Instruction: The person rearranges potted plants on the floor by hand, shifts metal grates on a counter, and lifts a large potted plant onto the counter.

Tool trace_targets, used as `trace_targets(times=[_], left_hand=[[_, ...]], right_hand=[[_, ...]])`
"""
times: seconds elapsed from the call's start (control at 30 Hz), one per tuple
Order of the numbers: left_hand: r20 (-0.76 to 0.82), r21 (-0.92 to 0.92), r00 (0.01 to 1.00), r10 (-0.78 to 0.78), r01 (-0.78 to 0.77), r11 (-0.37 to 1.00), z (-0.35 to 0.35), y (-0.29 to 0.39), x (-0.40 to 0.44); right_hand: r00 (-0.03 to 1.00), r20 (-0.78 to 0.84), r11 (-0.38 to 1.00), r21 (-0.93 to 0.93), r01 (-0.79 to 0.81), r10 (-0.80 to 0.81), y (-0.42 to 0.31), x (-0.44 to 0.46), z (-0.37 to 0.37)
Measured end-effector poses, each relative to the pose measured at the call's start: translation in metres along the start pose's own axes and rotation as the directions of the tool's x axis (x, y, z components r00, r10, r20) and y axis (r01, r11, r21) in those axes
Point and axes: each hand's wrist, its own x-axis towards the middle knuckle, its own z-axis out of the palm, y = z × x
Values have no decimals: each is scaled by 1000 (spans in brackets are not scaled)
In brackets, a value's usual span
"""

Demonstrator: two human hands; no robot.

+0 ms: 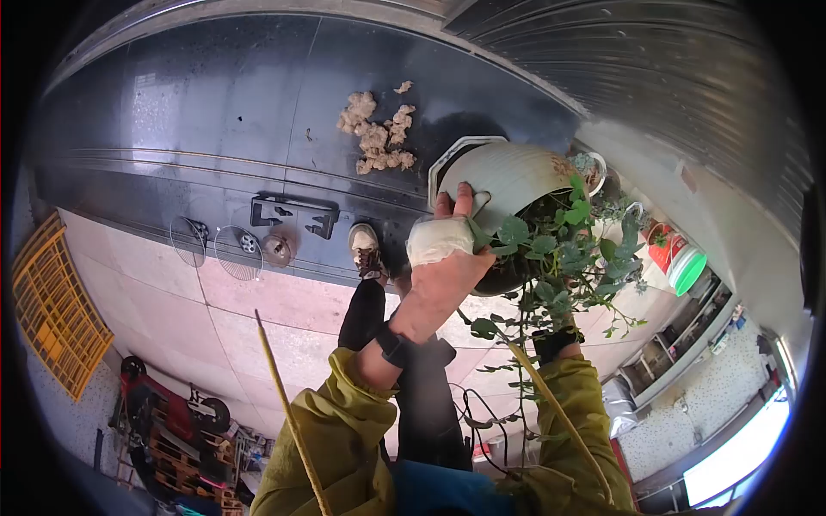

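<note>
A large pale plant pot (pixel 516 176) is tipped on its side on the dark stone step, its mouth facing down and right. A leafy trailing plant (pixel 564 249) spills out of it. My left hand (pixel 452 245), with a white wrap around its palm, grips the pot near the rim, fingers over the outer wall and thumb toward the mouth. My right hand (pixel 564 331) reaches in under the leaves from below; foliage covers its fingers, so what they touch is hidden. Behind the pot, an octagonal pale rim (pixel 443 162) shows.
Tan crumbly clumps (pixel 376 138) lie on the dark step (pixel 215 103). Along its edge are a black bracket (pixel 295 213) and wire fan guards (pixel 238 251). A red-and-white bucket (pixel 675 258) stands at right, a yellow rack (pixel 60 305) at left. Two thin sticks (pixel 288 408) rise before me.
</note>
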Motion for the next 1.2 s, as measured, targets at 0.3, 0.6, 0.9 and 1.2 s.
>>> trace_targets(times=[0.3, 0.6, 0.9, 1.2], left_hand=[[33, 70, 997, -76, 73, 995, -8, -2, -16], [-48, 69, 999, 13, -9, 998, 6, -9, -28], [-28, 109, 999, 15, -12, 994, 2, 1, -12], [-12, 174, 996, 91, -87, 981, 2, 7, 12]], right_hand=[[1000, 22, 999, -54, 5, -4, -17, 9, -14], [1000, 29, 997, -83, 4, -2, -26, 16, -17], [1000, 11, 996, -88, 23, -22, -28, 10, -3], [999, 40, 994, -111, 10, -6, -28, -13, 40]])
